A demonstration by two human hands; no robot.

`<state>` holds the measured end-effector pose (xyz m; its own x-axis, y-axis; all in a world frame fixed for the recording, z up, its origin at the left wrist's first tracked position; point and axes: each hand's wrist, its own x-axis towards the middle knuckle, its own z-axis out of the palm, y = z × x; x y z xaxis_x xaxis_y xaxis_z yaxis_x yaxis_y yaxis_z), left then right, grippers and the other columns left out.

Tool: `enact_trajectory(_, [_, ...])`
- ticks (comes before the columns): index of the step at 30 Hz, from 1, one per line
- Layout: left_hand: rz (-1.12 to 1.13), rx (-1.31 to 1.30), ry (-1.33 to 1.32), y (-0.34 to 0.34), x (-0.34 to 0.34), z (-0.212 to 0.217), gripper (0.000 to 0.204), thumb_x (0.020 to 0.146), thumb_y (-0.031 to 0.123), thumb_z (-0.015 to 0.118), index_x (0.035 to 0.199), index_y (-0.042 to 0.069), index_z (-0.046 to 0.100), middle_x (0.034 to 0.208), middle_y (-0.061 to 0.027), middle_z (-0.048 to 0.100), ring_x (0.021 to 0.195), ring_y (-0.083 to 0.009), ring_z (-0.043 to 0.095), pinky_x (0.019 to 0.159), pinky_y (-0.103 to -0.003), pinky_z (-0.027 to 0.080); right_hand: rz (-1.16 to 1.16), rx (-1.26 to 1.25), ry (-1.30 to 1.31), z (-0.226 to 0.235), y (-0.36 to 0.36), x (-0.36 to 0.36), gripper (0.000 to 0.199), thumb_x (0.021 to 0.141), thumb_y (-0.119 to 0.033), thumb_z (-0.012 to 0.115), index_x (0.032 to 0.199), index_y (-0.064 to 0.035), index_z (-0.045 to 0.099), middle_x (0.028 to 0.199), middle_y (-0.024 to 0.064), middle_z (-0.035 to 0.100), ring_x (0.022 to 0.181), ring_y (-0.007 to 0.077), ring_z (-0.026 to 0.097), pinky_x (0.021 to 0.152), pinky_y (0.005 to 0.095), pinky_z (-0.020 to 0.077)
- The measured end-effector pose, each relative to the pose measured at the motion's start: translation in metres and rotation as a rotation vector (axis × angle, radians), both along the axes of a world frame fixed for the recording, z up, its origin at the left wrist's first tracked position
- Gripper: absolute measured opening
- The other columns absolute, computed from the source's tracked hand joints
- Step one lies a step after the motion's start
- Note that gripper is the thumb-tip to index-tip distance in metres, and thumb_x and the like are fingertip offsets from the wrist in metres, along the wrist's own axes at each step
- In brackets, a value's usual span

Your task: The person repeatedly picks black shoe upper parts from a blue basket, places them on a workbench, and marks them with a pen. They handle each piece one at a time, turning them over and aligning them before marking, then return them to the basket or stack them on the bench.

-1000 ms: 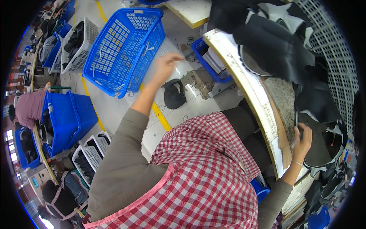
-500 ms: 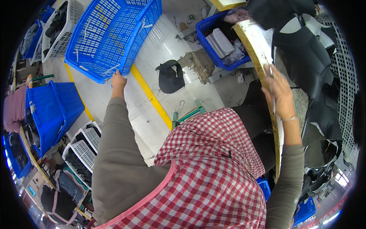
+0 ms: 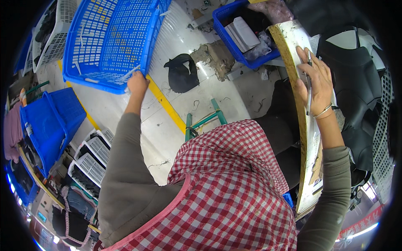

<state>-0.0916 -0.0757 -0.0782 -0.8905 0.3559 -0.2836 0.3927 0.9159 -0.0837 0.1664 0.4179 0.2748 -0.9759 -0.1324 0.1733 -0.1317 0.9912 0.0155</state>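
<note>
Left hand (image 3: pixel 137 83) now gripping blue basket (image 3: pixel 111 39) (rim)

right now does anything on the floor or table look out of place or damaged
Yes. A black piece of material lies loose on the floor beside a broken, crumbled patch of floor. The big blue basket sits tilted, the left hand gripping its rim. The table edge under the right hand looks worn and chipped.

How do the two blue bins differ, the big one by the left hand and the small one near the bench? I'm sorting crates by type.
The big blue basket has lattice walls, looks empty and is gripped at its rim by the left hand. The small blue bin is untouched and holds pale flat packs. Both are blue plastic on the floor.
</note>
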Motion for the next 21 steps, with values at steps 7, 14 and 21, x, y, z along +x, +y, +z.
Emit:
enact_trajectory(7, [-0.037,-0.17,-0.351,0.08,0.092,0.058,0.017,0.088,0.024,0.071,0.093,0.009,0.075,0.096,-0.0136,0.077,0.094,-0.0347,0.076,0.08,-0.046,0.061,0.027,-0.013,0.005,0.007,0.001,0.0,0.029,0.092,-0.024,0.064,0.119,-0.0159,0.061,0.14,0.0186,0.065,0.132,0.0351,0.06,0.106,0.0482,0.0439])
enact_trajectory(14, [-0.172,0.284,-0.538,0.203,0.102,-0.046,0.026,0.093,0.033,0.066,0.103,0.009,0.071,0.104,-0.0234,0.073,0.098,-0.0409,0.072,0.084,-0.054,0.058,0.029,-0.044,-0.02,0.01,-0.001,-0.003,0.027,0.092,-0.025,0.068,0.117,-0.0155,0.062,0.137,0.0153,0.067,0.132,0.0332,0.06,0.104,0.0466,0.0456])
enact_trajectory(21, [-0.307,0.015,-0.755,0.232,0.119,-0.218,0.049,0.102,0.054,0.051,0.143,0.029,0.061,0.14,-0.0098,0.065,0.134,-0.0395,0.051,0.111,-0.061,0.031,0.036,-0.058,-0.049,0.02,-0.003,-0.011,0.026,0.097,-0.028,0.063,0.117,-0.0127,0.057,0.134,0.0202,0.068,0.133,0.0379,0.058,0.106,0.0479,0.0449])
